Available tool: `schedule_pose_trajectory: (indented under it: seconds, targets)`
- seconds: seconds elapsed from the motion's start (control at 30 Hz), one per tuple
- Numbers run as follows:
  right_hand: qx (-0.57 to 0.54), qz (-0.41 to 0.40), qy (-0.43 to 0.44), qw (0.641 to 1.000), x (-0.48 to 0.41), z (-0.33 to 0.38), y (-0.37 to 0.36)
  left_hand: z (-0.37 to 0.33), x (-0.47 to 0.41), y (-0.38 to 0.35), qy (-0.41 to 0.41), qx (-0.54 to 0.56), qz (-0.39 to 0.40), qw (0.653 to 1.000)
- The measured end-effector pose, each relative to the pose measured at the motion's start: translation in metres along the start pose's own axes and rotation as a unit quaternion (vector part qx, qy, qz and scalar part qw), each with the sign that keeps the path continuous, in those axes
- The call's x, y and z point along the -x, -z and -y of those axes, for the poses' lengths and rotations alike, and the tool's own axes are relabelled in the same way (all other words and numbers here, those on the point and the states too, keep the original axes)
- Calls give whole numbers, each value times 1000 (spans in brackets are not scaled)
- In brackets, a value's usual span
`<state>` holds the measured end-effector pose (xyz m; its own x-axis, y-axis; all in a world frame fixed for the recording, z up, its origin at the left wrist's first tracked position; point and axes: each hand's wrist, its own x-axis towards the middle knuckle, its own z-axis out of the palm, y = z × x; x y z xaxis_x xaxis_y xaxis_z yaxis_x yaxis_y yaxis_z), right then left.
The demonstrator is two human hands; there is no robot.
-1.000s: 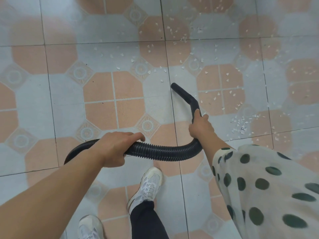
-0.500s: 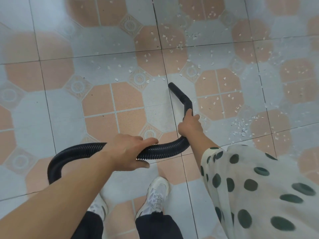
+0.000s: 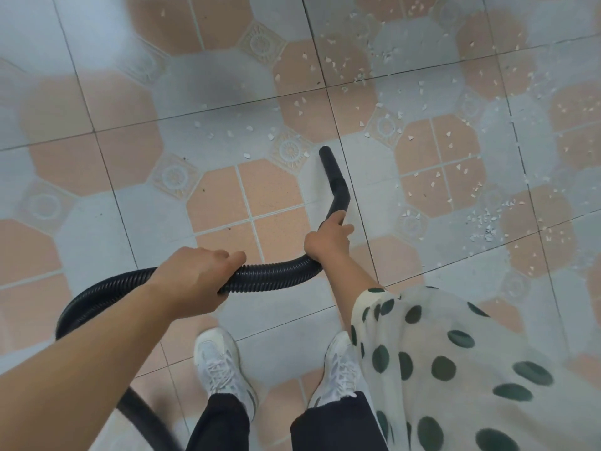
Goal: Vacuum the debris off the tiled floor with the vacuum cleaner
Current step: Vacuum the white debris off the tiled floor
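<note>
My right hand [image 3: 328, 240] grips the bent black nozzle tube [image 3: 335, 182] of the vacuum cleaner, whose open tip lies low over the tiled floor [image 3: 227, 89] beside an ornamented tile. My left hand [image 3: 198, 276] grips the ribbed black hose [image 3: 276, 275], which curves left and loops back under my left arm. Small white debris chips [image 3: 248, 128] lie just beyond the nozzle tip. A thicker scatter of them [image 3: 481, 219] covers the floor to the right and far right. The vacuum's body is out of view.
My two white sneakers [image 3: 224, 366] and black trouser legs stand at the bottom centre. A loose white sleeve with dark green dots [image 3: 455, 362] hangs over my right forearm. The floor to the left shows almost no chips.
I have stepped forward with both feet now side by side. The nozzle has swung left, away from the dense chip patch, and the hose loop has shifted left with it.
</note>
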<state>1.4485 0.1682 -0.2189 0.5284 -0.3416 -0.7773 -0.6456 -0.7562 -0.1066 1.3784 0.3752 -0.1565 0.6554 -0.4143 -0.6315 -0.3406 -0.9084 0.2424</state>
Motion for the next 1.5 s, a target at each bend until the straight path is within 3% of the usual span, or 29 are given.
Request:
schedule_pose_trajectory:
  seconds: [0.23,0.37,0.7,1.0,1.23,1.5]
  targets:
    - [-14,-27,-23,999,2,22,6,16,-2,6,-14,22,-25,999]
    - [15,-2,-25,1000,16,27,3,28,8,9,-16,26,-15,999]
    - [79,31,65,994,36,95,-23,75,48,10,35,55,-14,998]
    - [86,34,12,996,71,87,-43,86,74,2,15,43,-2,999]
    - [139,66,94,984,71,112,-58,99,89,-3,43,55,20,997]
    - [198,69,157,965,51,166,-43,107,78,8,95,103,-13,990]
